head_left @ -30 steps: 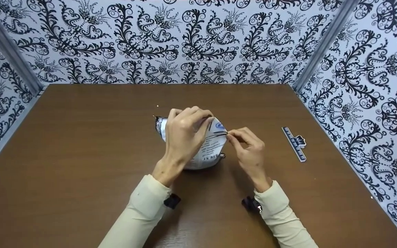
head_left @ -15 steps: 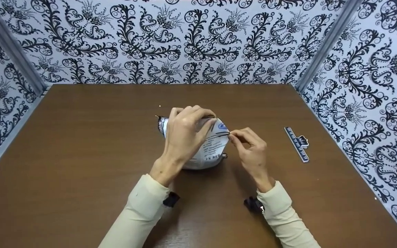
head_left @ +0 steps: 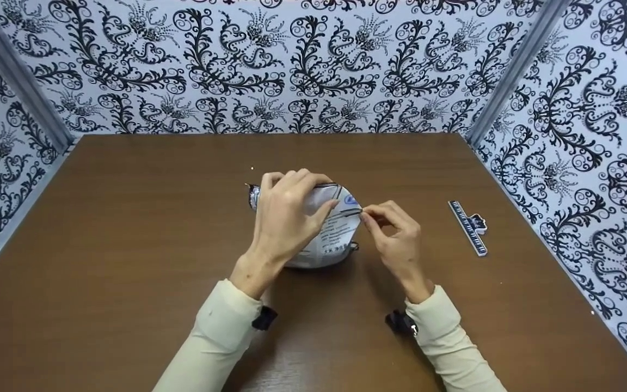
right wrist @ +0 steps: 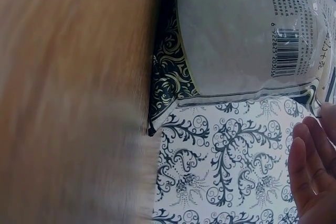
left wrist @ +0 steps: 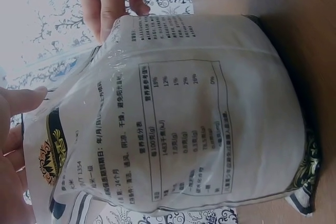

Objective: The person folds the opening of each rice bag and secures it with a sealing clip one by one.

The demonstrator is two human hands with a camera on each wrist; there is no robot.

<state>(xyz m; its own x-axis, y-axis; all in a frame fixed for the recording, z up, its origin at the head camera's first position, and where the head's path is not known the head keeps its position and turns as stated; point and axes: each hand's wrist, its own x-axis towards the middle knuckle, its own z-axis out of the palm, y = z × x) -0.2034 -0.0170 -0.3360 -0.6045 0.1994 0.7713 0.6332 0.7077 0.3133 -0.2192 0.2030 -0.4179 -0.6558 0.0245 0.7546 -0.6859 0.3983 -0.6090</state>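
A white plastic rice bag (head_left: 335,231) with printed text stands upright near the table's middle. In the left wrist view the rice bag (left wrist: 184,124) shows a nutrition table, and in the right wrist view the rice bag (right wrist: 236,35) shows a barcode. My left hand (head_left: 286,218) holds the bag's top, thumb on the near face and fingers over the upper edge; part of the bag is hidden behind it. At the top's right corner, my right hand (head_left: 395,234) pinches the edge between thumb and index finger. Dark creases run in from that pinched corner.
A ruler-shaped clip (head_left: 467,228) with dark markings lies on the brown table (head_left: 128,245), right of my right hand. Patterned white panels (head_left: 237,65) wall in the back and sides.
My left hand has shifted slightly left, and its thumb has spread down from the index finger, baring more of the bag's top edge. My right hand keeps its pinch on the corner.
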